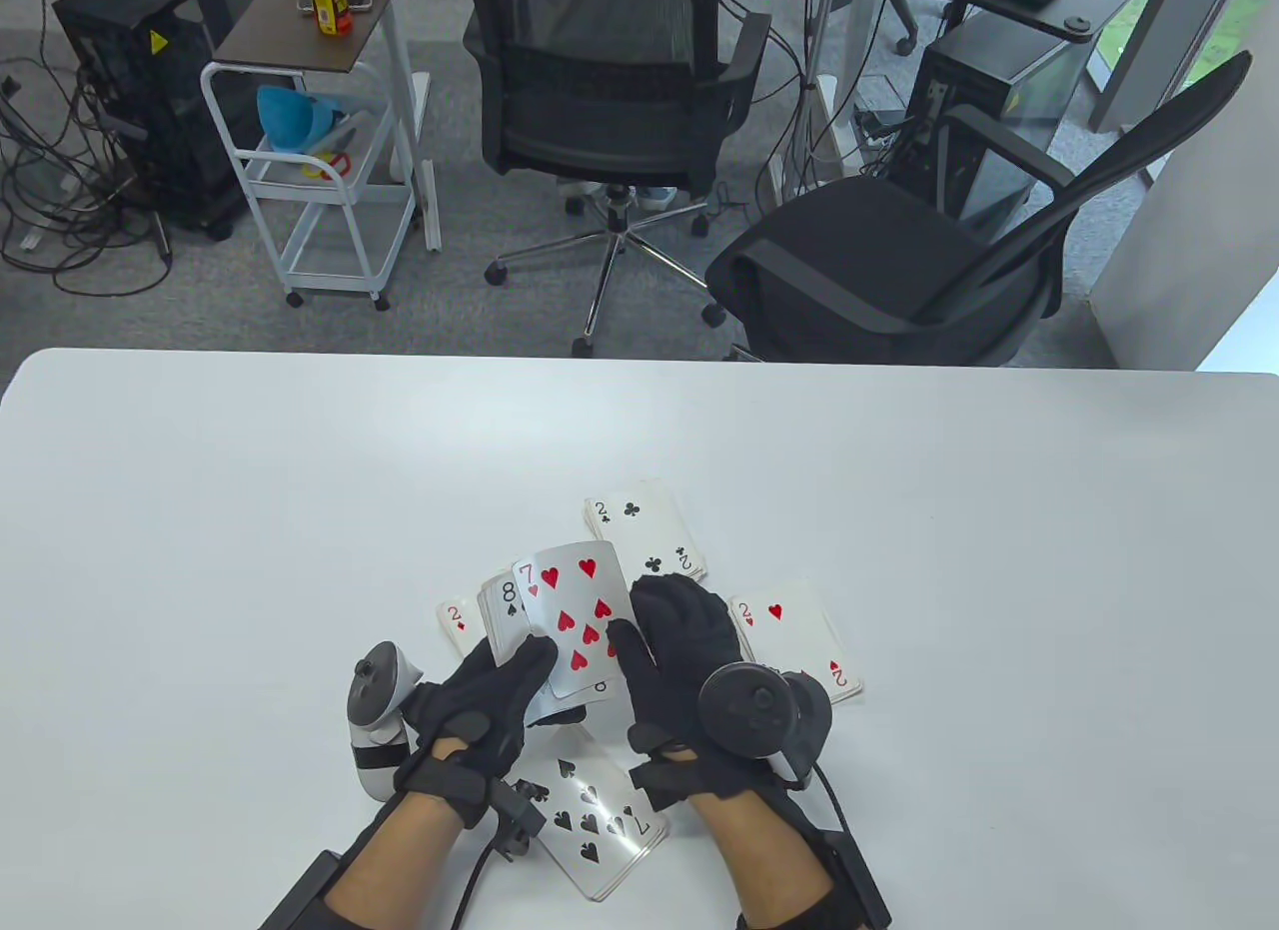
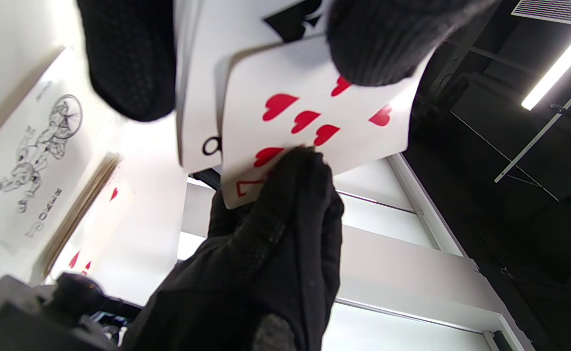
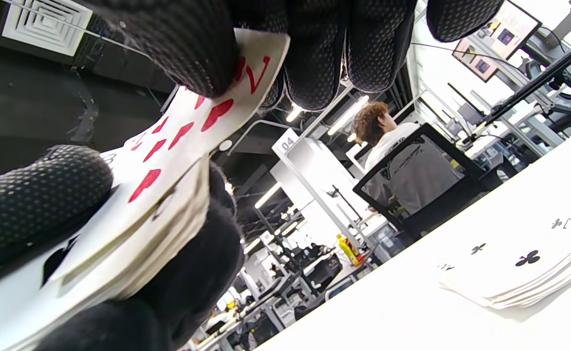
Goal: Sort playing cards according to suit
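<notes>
My left hand (image 1: 528,672) grips a deck of cards (image 1: 505,610) face up above the table, with an 8 of spades showing. A 7 of hearts (image 1: 578,615) lies slid off the top of the deck. My right hand (image 1: 644,620) pinches the right edge of this card between thumb and fingers. The right wrist view shows that pinch on the card's corner (image 3: 253,73), and the left wrist view shows the card (image 2: 309,122) too. Face-up piles lie on the white table (image 1: 250,490): 2 of clubs (image 1: 644,535), 2 of hearts (image 1: 799,640), a red 2 (image 1: 455,622), 7 of spades (image 1: 590,815).
The clubs pile (image 3: 524,263) lies just beyond my hands. A joker card (image 2: 36,161) shows at the left of the left wrist view. Two office chairs (image 1: 610,101) and a white cart (image 1: 320,171) stand beyond the table's far edge.
</notes>
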Motion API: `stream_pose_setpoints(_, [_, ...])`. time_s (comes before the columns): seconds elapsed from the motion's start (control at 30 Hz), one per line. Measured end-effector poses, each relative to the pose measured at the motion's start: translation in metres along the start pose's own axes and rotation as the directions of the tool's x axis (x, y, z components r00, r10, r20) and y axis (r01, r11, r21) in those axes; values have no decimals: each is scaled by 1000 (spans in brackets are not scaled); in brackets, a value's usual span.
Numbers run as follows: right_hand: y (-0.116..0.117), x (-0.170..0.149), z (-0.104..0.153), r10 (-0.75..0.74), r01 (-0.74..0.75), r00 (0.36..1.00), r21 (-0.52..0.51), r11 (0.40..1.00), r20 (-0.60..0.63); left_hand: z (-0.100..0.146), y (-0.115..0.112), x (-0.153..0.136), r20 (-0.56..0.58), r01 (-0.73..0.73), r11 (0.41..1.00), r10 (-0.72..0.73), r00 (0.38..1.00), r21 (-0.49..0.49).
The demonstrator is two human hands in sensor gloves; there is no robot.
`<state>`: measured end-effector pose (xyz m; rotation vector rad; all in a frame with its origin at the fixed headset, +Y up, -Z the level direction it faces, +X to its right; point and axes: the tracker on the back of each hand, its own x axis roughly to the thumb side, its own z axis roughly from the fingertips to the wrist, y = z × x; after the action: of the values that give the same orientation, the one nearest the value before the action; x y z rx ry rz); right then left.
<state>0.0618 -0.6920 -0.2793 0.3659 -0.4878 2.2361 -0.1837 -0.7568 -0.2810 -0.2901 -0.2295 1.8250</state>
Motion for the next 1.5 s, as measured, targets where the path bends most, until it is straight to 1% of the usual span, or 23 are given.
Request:
stream_pose_setpoints(0.13, [-12,-9,-4,7,-9,999,-42,999,-42,0,0,0,0,-4,1000,4,1000,-1])
stream_pose_setpoints(0.3, [-44,-38,-9,8,-29,988,-139,990,-155,-1,1,1,6,-14,1000,14,1000,-6])
stream_pose_setpoints(0.37, [-59,-54,-9,10,-50,979,-192,980,-204,-1,0,1,5,-11,1000,11,1000,-9])
stream_pose_setpoints(0.43, [-75,-69,-8,37,-102,960,-225,969,-277,-1,-1,0,3,-9,1000,10,1000,-12])
stream_pose_setpoints(0.57, [-95,-95,-4,116,-216,909,-216,952,-400,-1,-1,0,-1,-7,1000,7,1000,-14])
stream_pose_setpoints(0.63, [-101,-106,0,105,-240,895,-270,933,-433,-1,-2,-1,-1,-9,1000,9,1000,-12])
stream_pose_setpoints(0.67, [-104,-115,-1,140,-267,876,-223,937,-462,-1,-2,-1,-2,-8,1000,8,1000,-13])
stream_pose_setpoints(0.77, [-104,-125,-1,205,-295,821,-89,951,-532,-1,-3,-2,-7,-6,1000,6,1000,-16])
stream_pose_setpoints(0.8, [-103,-129,-2,231,-283,798,-9,959,-557,-1,-4,-2,-8,-6,1000,6,1000,-16])
stream_pose_setpoints(0.87, [-97,-134,-4,252,-230,773,112,967,-583,-1,-4,-3,-10,-5,1000,5,1000,-15])
stream_pose_setpoints(0.93, [-91,-137,-4,244,-179,766,167,970,-595,-1,-4,-3,-12,-5,1000,5,1000,-14])
stream_pose_setpoints(0.97, [-88,-138,-4,251,-180,765,178,967,-593,-1,-4,-3,-13,-5,1000,5,1000,-14])
stream_pose_setpoints(1.0, [-86,-139,-5,276,-173,758,226,959,-591,-1,-3,-3,-13,-5,1000,4,1000,-12])
stream_pose_setpoints(1.03, [-81,-140,-6,326,-148,732,327,933,-598,-1,-3,-3,-13,-6,1000,5,1000,-10])
stream_pose_setpoints(1.07, [-77,-141,-6,349,-140,718,367,920,-602,-1,-3,-3,-14,-7,1000,7,1000,-10])
stream_pose_setpoints(1.1, [-74,-142,-6,369,-146,706,386,911,-604,-1,-3,-3,-15,-8,1000,8,1000,-10])
stream_pose_setpoints(1.17, [-67,-145,-6,437,-210,670,412,887,-600,-1,-3,-3,-16,-5,1000,5,1000,-11])
stream_pose_setpoints(1.23, [-58,-147,-6,542,-314,616,453,834,-571,-1,-4,-3,-17,-6,1000,6,1000,-13])
stream_pose_setpoints(1.27, [-56,-148,-6,557,-323,608,465,825,-566,-1,-5,-3,-18,-6,1000,5,1000,-14])
stream_pose_setpoints(1.37, [-50,-151,-6,560,-331,599,460,824,-572,-1,-5,-4,-19,-3,1000,3,1000,-18])
stream_pose_setpoints(1.5, [-52,-150,-6,588,-373,572,457,808,-572,-1,-4,-4,-21,-5,1000,5,1000,-16])
